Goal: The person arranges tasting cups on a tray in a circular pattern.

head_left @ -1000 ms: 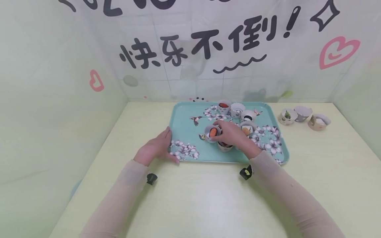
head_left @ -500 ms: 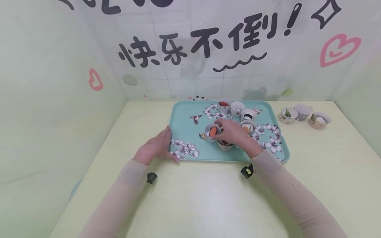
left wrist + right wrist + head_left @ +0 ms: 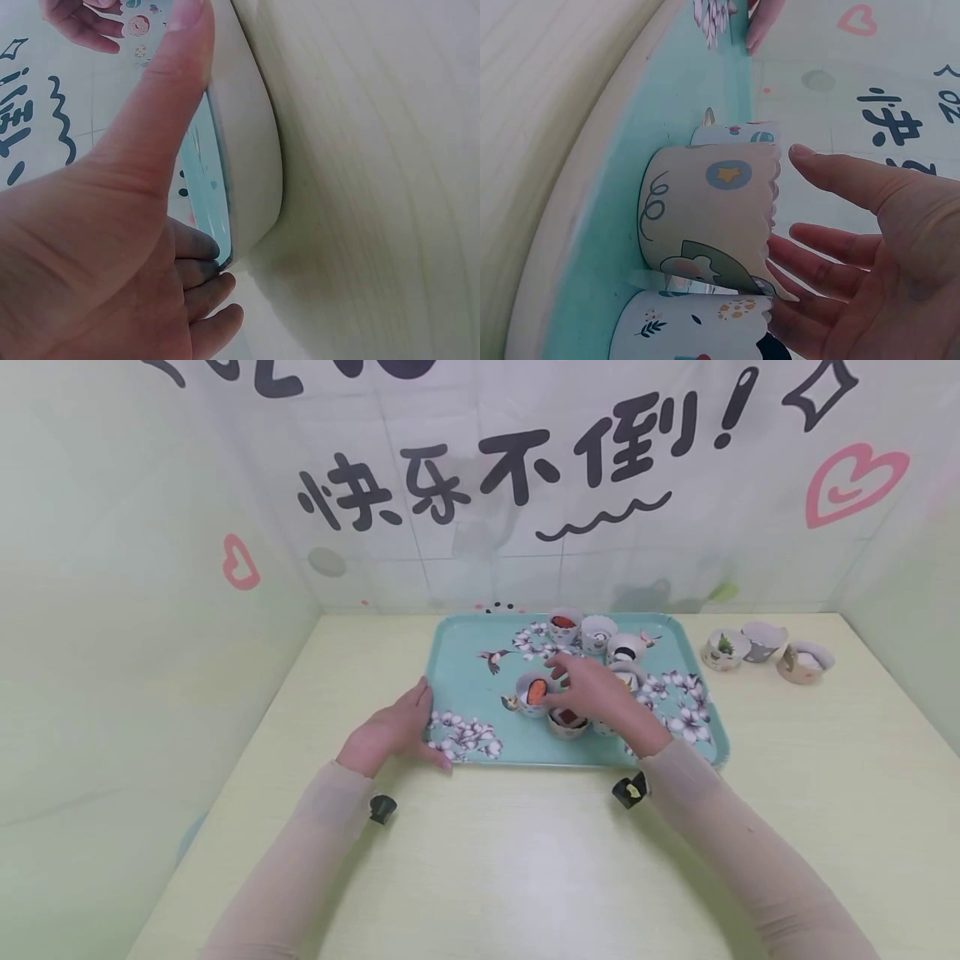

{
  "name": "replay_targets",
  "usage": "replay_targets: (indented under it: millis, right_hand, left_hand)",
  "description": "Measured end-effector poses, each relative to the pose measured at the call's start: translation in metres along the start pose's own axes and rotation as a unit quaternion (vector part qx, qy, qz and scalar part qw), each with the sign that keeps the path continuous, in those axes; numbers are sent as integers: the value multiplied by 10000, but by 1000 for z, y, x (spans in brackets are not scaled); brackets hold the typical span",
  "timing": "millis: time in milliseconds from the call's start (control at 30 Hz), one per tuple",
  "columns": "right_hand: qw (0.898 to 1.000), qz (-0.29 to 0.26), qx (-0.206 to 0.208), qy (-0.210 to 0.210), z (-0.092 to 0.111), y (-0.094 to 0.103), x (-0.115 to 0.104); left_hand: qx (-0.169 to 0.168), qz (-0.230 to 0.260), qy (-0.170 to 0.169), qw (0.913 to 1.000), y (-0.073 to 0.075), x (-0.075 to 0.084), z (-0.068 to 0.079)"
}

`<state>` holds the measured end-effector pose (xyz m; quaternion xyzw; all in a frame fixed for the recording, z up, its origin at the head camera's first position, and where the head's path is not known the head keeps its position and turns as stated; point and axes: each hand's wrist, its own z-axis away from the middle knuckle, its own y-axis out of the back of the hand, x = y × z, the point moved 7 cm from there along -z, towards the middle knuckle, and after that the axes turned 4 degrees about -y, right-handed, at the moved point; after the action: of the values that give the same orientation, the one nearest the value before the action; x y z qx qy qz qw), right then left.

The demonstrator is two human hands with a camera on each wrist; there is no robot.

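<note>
A paper baking cup (image 3: 528,707) with an orange-topped sushi piece (image 3: 537,692) stands left of centre on the turquoise tray (image 3: 465,652). Just right of it, my right hand (image 3: 600,693) hovers with thumb and fingers spread apart, holding nothing. In the right wrist view a cream cup (image 3: 705,210) with a star print stands close to those fingers. A cup with a dark red block (image 3: 567,720) sits below the hand. My left hand (image 3: 393,722) rests against the tray's front left corner, fingers along the left side, thumb (image 3: 169,97) along the front rim.
Several more filled cups stand in a curve on the tray's right half, including a white one (image 3: 598,633). Off the tray to the right are three cups, one grey (image 3: 763,642). A printed curtain (image 3: 487,552) hangs behind the table.
My right hand has let go of the cup with the orange-topped piece and shifted slightly up and right, its fingers spreading. The cup stays in place. My left hand has not moved.
</note>
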<state>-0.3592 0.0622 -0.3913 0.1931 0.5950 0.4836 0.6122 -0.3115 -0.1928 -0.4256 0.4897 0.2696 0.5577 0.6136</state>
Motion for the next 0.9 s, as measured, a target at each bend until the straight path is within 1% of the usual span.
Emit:
replay_targets:
  millis: [300, 533, 900]
  right_hand:
    - [9993, -293, 206, 126, 5, 8, 3]
    - [9989, -132, 396, 197, 11, 16, 8]
    - [9983, -259, 505, 140, 16, 25, 15]
  left_hand:
    - [-26, -49, 49, 10000, 0, 0, -2]
    - [-62, -98, 32, 9999, -1, 2, -2]
    - [-92, -169, 53, 9998, 0, 3, -2]
